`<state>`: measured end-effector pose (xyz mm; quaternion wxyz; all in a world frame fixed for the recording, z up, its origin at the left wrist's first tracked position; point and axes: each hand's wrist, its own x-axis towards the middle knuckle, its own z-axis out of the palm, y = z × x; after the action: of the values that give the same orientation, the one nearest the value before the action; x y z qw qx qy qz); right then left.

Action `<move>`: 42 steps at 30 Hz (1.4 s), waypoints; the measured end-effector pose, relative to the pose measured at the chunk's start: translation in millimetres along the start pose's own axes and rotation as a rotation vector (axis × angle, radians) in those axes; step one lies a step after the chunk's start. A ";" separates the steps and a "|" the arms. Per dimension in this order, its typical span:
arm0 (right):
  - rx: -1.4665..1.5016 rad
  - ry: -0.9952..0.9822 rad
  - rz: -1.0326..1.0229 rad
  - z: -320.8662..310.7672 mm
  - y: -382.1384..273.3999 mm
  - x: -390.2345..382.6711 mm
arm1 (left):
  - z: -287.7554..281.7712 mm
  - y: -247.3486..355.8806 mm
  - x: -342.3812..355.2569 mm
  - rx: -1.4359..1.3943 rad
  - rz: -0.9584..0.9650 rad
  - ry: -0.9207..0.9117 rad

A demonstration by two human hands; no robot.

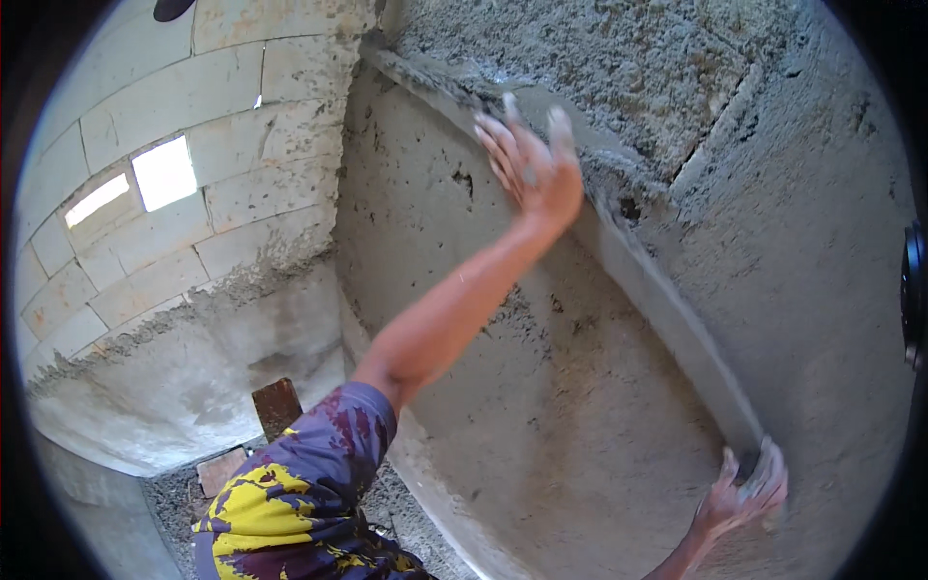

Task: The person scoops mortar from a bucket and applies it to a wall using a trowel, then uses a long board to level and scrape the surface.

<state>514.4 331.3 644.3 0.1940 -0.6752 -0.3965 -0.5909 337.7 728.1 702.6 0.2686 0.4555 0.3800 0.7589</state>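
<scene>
A long, straight, mortar-coated straightedge (pixel 667 300) lies slantwise against the wet plastered wall (pixel 464 387), from upper left to lower right. My left hand (pixel 532 169) is over its upper part, fingers stretched out and spread, palm toward the board. Whether the palm touches it cannot be seen. At the lower end, my right hand (pixel 739 498) grips the straightedge, thumb on one side and fingers on the other. Grey mortar coats the fingertips of both hands. Along the board's upper edge runs a ridge of wet mortar (pixel 619 164).
Rough, unsmoothed mortar (pixel 599 58) covers the upper wall. On the left stands a pale block wall (pixel 174 87) with two small bright openings (pixel 164 174). Below, a brown block (pixel 276 408) and a reddish brick (pixel 220 472) lie near gravelly ground. A dark round object (pixel 913 295) shows at the right rim.
</scene>
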 end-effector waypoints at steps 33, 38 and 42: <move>0.045 -0.080 0.112 -11.1 37.4 -77.1 | -9.9 -12.6 -81.6 0.076 0.039 -0.102; 0.181 0.026 0.160 -2.8 14.6 -24.7 | 1.2 14.5 -24.0 0.040 0.000 -0.057; -0.109 0.007 -0.056 -8.7 -24.3 67.7 | 16.7 49.8 59.8 -0.113 0.093 0.018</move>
<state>489.4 360.5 705.7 0.1417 -0.6714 -0.3815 -0.6193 323.3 750.4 777.6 0.2551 0.4498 0.3176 0.7948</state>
